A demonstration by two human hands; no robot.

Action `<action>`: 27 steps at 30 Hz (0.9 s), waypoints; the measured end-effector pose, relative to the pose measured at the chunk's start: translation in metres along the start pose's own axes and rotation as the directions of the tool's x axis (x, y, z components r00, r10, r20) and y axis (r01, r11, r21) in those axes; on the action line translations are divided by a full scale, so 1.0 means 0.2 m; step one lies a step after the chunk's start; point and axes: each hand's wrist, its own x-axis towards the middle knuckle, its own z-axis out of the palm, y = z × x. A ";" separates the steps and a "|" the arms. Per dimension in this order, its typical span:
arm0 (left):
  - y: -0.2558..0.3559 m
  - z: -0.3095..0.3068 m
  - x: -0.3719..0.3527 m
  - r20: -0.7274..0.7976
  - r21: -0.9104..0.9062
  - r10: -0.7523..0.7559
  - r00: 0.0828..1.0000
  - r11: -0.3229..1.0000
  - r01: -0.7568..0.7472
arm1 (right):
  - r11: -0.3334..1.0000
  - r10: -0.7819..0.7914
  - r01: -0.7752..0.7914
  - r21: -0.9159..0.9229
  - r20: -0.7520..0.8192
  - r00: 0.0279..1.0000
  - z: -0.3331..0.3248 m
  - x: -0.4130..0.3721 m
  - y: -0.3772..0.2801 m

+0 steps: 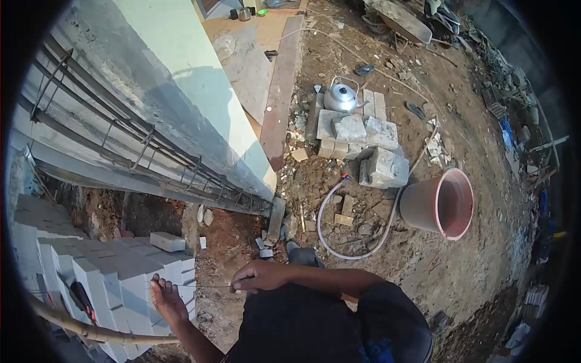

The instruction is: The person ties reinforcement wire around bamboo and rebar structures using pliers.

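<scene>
A thin dark wire (209, 286) runs between my two hands, in front of my dark shirt. My left hand (167, 300) pinches it near its left end, beside the stacked pale blocks (130, 272). At the right, my right hand (257, 276) is closed on the wire with its fingers pressed together. Above both hands, a cage of steel rebar (136, 136) with bent ties runs along the grey concrete wall (121, 66).
A silver kettle (342, 98) stands on stacked bricks and stones (357, 130). To their lower right a large bucket (433, 204) leans on the dirt, beside a looped hose (327, 242). A bamboo pole (97, 333) crosses at the lower left. A wheelbarrow (402, 21) lies at the top.
</scene>
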 end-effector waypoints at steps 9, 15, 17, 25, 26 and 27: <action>0.09 0.39 -0.07 0.110 0.289 0.190 0.976 0.933 -0.214 | 0.821 0.121 -0.259 -0.509 -0.289 0.950 -0.12 -0.06 0.11; -0.08 0.28 -0.19 -0.087 0.075 0.172 0.981 0.983 -0.166 | 0.941 -0.032 -0.135 -0.309 -0.481 0.876 -0.20 -0.03 0.16; -0.10 0.23 -0.21 -0.160 -0.044 0.082 0.984 0.995 -0.090 | 0.988 0.100 -0.141 -0.063 -0.430 0.897 -0.25 -0.03 0.11; -0.14 -0.05 -0.19 -0.252 -0.248 -0.053 0.966 0.969 -0.011 | 0.878 0.400 -0.258 -0.403 0.321 0.858 -0.03 0.12 -0.16; -0.11 -0.08 -0.19 -0.289 -0.183 -0.016 0.957 0.982 -0.039 | 0.789 0.422 -0.181 -0.587 0.304 0.854 0.04 0.14 -0.18; -0.08 -0.11 -0.18 -0.270 -0.110 0.021 0.963 0.993 -0.053 | 0.756 0.293 -0.044 -0.653 0.278 0.915 0.06 0.14 -0.02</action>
